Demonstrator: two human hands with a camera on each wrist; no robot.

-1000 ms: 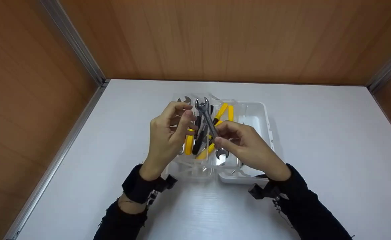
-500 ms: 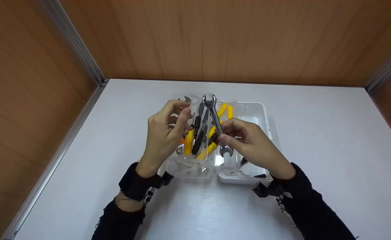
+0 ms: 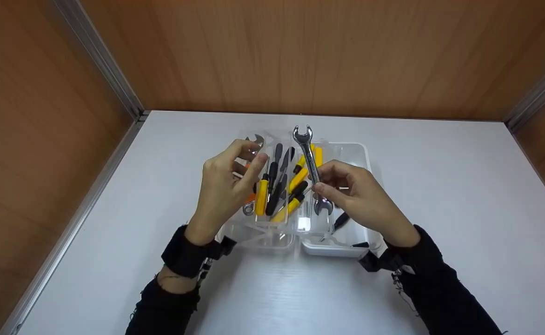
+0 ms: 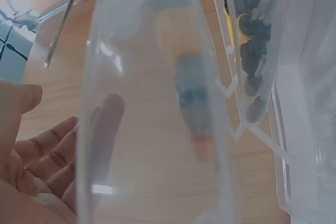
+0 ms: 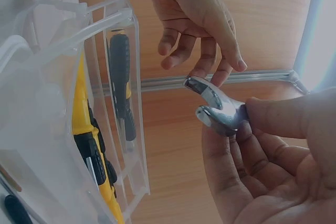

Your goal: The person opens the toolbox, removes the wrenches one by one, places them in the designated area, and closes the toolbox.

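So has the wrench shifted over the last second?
Yes. The wrench in the right hand moved right and slightly away, now over the clear toolbox's right half.

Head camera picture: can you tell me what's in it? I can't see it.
A right hand pinches a silver wrench above a clear plastic toolbox full of yellow and black screwdrivers. The left hand hovers beside it, holding nothing, over a white table.

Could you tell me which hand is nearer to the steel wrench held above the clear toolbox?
Right. The right hand pinches the wrench by its shank; the left hand hovers apart to its left, over the toolbox, holding nothing.
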